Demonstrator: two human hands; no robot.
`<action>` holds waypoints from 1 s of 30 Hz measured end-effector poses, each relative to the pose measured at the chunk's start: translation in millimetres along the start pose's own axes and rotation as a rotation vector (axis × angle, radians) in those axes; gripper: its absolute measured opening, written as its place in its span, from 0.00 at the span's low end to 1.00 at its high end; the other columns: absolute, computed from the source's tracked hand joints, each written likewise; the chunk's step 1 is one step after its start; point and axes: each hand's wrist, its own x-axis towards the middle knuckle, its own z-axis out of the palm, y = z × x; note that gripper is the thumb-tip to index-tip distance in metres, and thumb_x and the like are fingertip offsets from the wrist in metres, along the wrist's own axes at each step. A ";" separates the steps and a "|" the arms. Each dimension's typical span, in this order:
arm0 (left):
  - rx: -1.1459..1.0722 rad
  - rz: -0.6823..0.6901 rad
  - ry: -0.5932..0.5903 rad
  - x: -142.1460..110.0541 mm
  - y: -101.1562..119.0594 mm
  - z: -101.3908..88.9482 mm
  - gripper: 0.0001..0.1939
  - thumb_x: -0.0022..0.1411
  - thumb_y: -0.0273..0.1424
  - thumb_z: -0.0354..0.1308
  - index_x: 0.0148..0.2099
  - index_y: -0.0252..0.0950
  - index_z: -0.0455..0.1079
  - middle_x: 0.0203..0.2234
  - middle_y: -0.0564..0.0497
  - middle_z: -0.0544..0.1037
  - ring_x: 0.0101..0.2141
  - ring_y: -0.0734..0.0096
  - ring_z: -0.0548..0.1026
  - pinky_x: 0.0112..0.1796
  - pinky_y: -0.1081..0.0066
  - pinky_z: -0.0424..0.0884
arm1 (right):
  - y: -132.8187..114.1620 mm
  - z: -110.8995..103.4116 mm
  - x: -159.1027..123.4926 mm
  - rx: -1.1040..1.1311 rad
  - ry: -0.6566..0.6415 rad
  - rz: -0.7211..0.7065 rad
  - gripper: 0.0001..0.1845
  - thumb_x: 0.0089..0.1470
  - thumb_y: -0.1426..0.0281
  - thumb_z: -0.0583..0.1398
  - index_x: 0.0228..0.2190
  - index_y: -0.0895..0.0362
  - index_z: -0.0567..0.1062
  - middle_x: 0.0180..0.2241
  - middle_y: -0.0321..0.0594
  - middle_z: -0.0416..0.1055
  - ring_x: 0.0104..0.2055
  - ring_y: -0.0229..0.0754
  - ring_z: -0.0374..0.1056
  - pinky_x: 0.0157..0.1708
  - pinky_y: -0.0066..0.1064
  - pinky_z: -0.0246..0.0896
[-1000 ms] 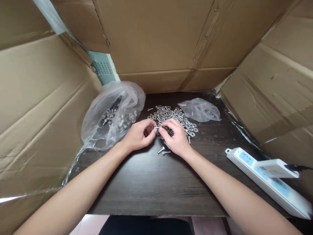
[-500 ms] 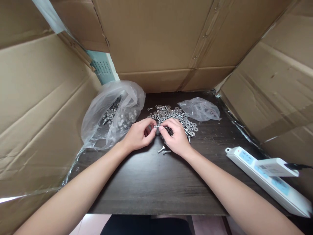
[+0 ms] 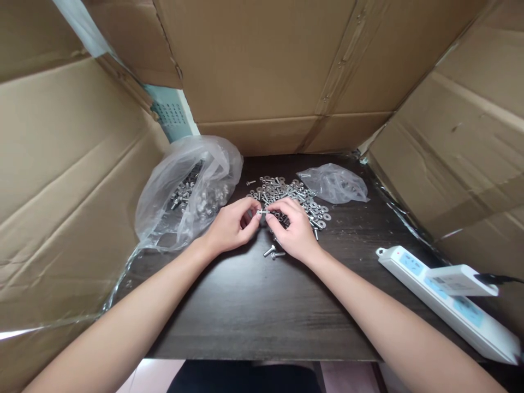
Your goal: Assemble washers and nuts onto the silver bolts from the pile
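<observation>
Between my fingertips, just in front of the heap, a small silver bolt (image 3: 263,212) lies roughly level. My left hand (image 3: 238,224) pinches its left end with thumb and forefinger. At the bolt's right end, my right hand (image 3: 293,226) is closed in a pinch, with the thumb below and the forefinger above. Whether a nut or washer sits under the fingers is hidden. Behind and partly beneath the right hand spreads a pile of bolts, nuts and flat washers (image 3: 286,188). Closer to me, two loose bolts (image 3: 269,251) lie on the dark tabletop (image 3: 262,305).
A clear plastic bag (image 3: 155,202) with metal hardware stands at the left. Another, smaller plastic bag (image 3: 335,183) lies behind the pile to the right. At the right edge is a white power strip (image 3: 446,305) with a plugged-in adapter. Cardboard walls (image 3: 262,65) surround the table.
The fingertips have shifted slightly, and a little more of the bolt shows between them. Both hands stay in nearly the same place.
</observation>
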 end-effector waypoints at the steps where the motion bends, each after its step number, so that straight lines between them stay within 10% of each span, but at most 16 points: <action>1: -0.001 -0.001 -0.002 0.0 -0.1 0.0 0.05 0.68 0.30 0.56 0.45 0.36 0.69 0.32 0.53 0.75 0.26 0.75 0.72 0.30 0.74 0.69 | 0.2 0.0 0.1 -0.002 -0.002 0.002 0.04 0.63 0.68 0.60 0.36 0.52 0.76 0.39 0.41 0.75 0.45 0.50 0.70 0.49 0.47 0.64; 30: -0.009 -0.005 -0.025 -0.3 -1.7 -0.4 0.06 0.71 0.32 0.54 0.47 0.36 0.69 0.33 0.52 0.76 0.28 0.73 0.72 0.32 0.72 0.69 | 2.7 0.2 0.4 0.017 -0.015 0.009 0.07 0.65 0.66 0.59 0.33 0.53 0.74 0.35 0.41 0.74 0.43 0.49 0.69 0.45 0.43 0.62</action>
